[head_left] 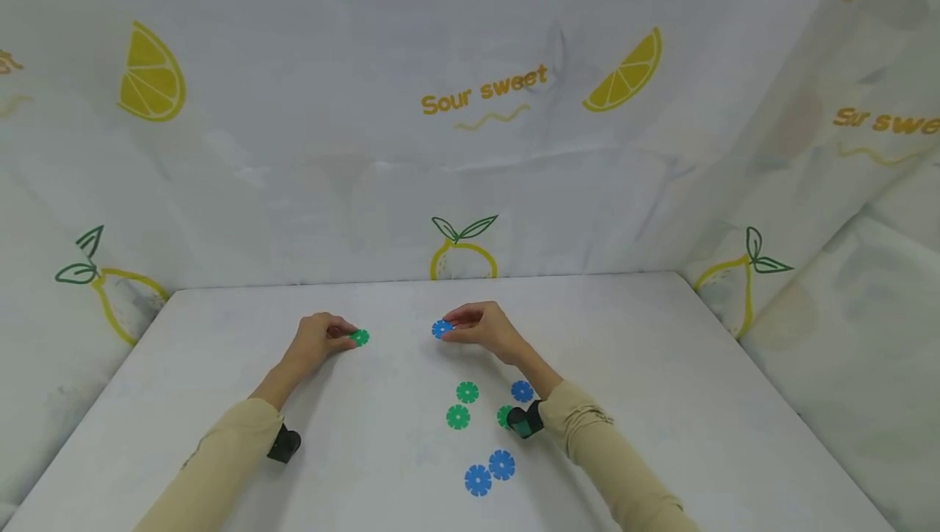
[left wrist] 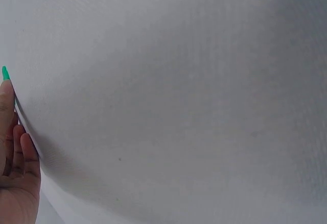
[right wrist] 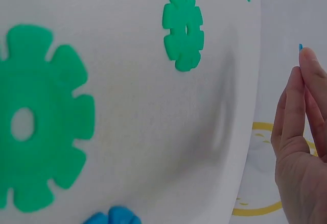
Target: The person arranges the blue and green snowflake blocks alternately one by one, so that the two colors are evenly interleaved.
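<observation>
Between thumb and fingers my left hand (head_left: 320, 338) pinches a green notched disc (head_left: 359, 338) at the far left of the table; its edge also shows in the left wrist view. My right hand (head_left: 488, 330) holds a blue notched disc (head_left: 441, 329) by its rim, across from the green one and apart from it. Only a sliver of that blue disc shows in the right wrist view. Nearer the front lie two green discs (head_left: 467, 392), a third green disc (head_left: 504, 416) partly hidden by the right wrist camera, and a blue disc (head_left: 522, 391) beside the right wrist.
Two more blue discs (head_left: 478, 481) lie touching or nearly touching near the front. The white table (head_left: 396, 434) ends at a hanging cloth (head_left: 308, 148) printed with lemons, which also encloses the sides. Black wrist cameras (head_left: 284, 443) hang beneath both forearms.
</observation>
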